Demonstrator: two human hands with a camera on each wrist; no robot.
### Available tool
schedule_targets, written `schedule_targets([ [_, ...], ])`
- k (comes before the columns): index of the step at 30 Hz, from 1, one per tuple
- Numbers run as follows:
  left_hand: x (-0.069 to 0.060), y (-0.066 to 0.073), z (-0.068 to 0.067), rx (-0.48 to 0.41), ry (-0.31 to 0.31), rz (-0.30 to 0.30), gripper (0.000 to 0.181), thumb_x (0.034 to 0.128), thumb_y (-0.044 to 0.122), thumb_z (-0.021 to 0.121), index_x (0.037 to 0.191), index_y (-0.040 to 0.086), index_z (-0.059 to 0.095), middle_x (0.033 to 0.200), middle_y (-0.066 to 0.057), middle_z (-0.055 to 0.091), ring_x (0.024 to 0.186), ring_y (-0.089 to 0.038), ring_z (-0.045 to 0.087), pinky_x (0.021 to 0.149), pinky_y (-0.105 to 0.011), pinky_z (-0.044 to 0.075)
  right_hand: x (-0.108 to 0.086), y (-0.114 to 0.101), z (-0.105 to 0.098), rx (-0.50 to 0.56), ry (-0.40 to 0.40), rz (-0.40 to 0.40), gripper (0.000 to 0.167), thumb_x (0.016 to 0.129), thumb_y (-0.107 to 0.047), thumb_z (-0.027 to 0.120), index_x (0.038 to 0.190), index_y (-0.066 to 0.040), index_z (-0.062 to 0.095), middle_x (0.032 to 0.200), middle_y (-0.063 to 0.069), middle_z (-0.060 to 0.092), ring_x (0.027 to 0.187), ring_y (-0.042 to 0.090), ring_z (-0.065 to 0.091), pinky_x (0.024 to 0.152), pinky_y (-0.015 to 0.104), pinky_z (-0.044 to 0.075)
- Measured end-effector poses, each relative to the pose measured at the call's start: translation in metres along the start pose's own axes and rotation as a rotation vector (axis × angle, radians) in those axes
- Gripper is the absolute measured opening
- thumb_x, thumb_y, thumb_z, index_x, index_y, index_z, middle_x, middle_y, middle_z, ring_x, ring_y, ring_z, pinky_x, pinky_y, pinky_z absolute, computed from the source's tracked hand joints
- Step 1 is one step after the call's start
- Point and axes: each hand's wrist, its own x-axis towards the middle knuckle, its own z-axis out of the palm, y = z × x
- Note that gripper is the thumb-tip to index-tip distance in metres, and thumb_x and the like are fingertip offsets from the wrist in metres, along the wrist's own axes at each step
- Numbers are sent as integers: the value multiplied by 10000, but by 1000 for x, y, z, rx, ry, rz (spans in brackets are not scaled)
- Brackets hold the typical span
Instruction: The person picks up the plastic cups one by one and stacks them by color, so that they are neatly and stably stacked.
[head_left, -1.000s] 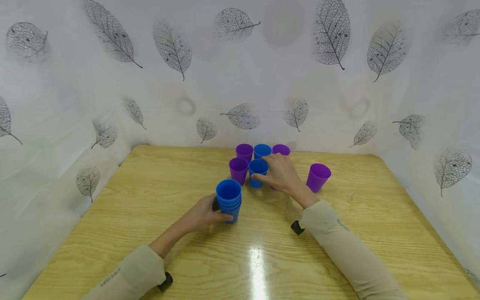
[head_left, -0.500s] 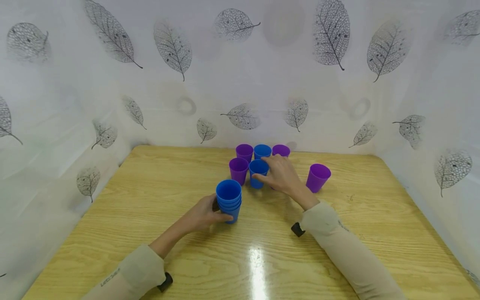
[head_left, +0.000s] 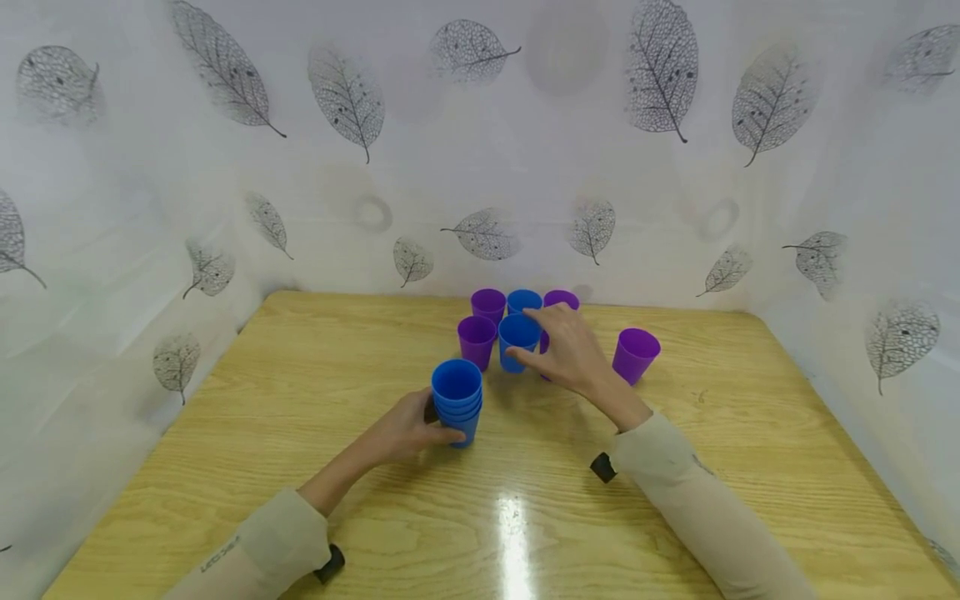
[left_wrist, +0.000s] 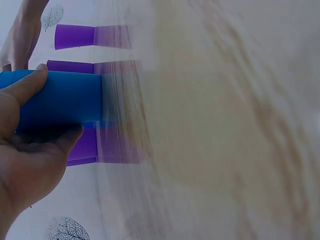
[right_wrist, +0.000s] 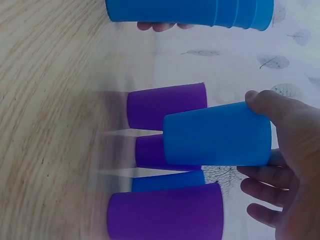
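My left hand (head_left: 412, 429) grips a stack of nested blue cups (head_left: 459, 400), standing upright near the middle of the table. In the left wrist view the thumb and fingers wrap around the stack (left_wrist: 67, 100). Farther back, my right hand (head_left: 566, 346) pinches a single blue cup (head_left: 516, 354) at its rim. Seen from the right wrist, this blue cup (right_wrist: 217, 135) is held a little off the table, its base clear of the surface. Purple cups (head_left: 477, 346) stand close beside and behind it, and one is partly hidden by my right hand.
Another blue cup (head_left: 524, 300) stands in the back row between a purple cup (head_left: 488, 304) and a second purple cup (head_left: 561, 298). A lone purple cup (head_left: 636, 357) stands to the right. Leaf-patterned sheeting (head_left: 487, 167) rises behind the wooden table (head_left: 315, 358).
My right hand now lifts the blue cup slightly, its rim a bit higher than before; the right forearm shifted slightly right. The left hand and its stack have stayed put.
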Motion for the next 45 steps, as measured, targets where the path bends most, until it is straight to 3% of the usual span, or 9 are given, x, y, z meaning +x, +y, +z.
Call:
schedule_targets([
  [11, 2, -1, 0, -2, 4, -3, 696, 920, 135, 805, 1478, -56, 436, 1413, -222, 582, 1323, -405, 550, 1114, -554, 450, -22, -13, -24, 79, 66, -25, 692, 850, -361, 853, 1357, 49, 619, 1273, 207, 665, 1184, 376, 594, 967, 532, 546],
  [23, 2, 0, 0, -20, -7, 34, 688, 914, 84, 796, 1475, -72, 428, 1392, -234, 589, 1309, -409, 559, 1109, -549, 456, -46, -18, -35, 76, 110, -108, 673, 765, -287, 922, 1278, 62, 661, 1217, 201, 687, 1148, 381, 614, 924, 543, 561],
  [30, 1, 0, -1, -18, -12, 32, 699, 919, 93, 795, 1483, -72, 416, 1401, -236, 581, 1315, -411, 552, 1113, -554, 451, -56, -21, -39, 99, 93, -102, 687, 762, -262, 922, 1303, 60, 648, 1305, 230, 661, 1247, 443, 592, 1015, 609, 512],
  [36, 0, 1, -1, -15, -10, 33, 688, 918, 91, 795, 1474, -76, 425, 1393, -234, 588, 1308, -408, 559, 1110, -549, 456, -65, -23, -42, 134, 61, -93, 676, 787, -252, 908, 1325, 49, 633, 1310, 211, 656, 1182, 401, 639, 933, 540, 580],
  [45, 0, 1, 0, -14, -4, 23, 696, 916, 92, 798, 1473, -88, 421, 1398, -245, 581, 1318, -418, 548, 1117, -552, 447, -76, -28, -48, 161, 85, -122, 656, 767, -227, 915, 1288, 66, 645, 1248, 198, 691, 1116, 386, 682, 912, 531, 591],
])
